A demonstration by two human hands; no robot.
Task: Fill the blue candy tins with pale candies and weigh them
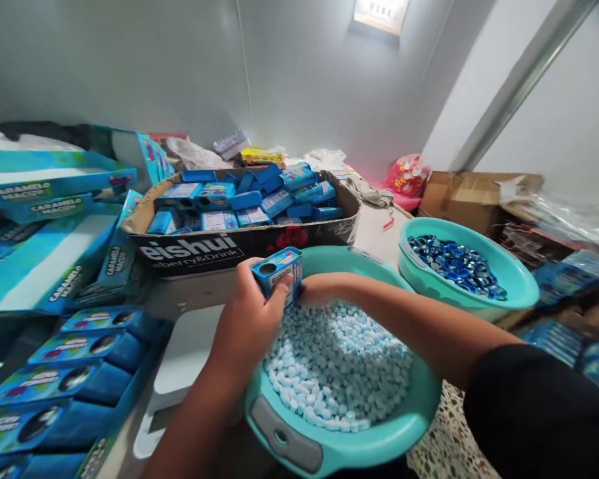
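My left hand [262, 296] is closed round a small blue candy tin [278, 274], held above the rim of a turquoise basin. Its top has a dark round opening, and a printed label is on its side. My right hand [322, 291] reaches over the basin from the right, close behind the tin; its fingertips are hidden there. Pale blue and white candies [339, 359] fill much of the turquoise basin [379, 449], with a hollow near their middle.
Behind stands a cardboard box [259, 249] heaped with blue tins [279, 199]. A second turquoise basin [522, 286] holds shiny blue round pieces [454, 266]. At left are tins with round openings [64, 379], printed cartons [54, 246] and a white scale-like device [190, 349]. Brown boxes [472, 199] stand right.
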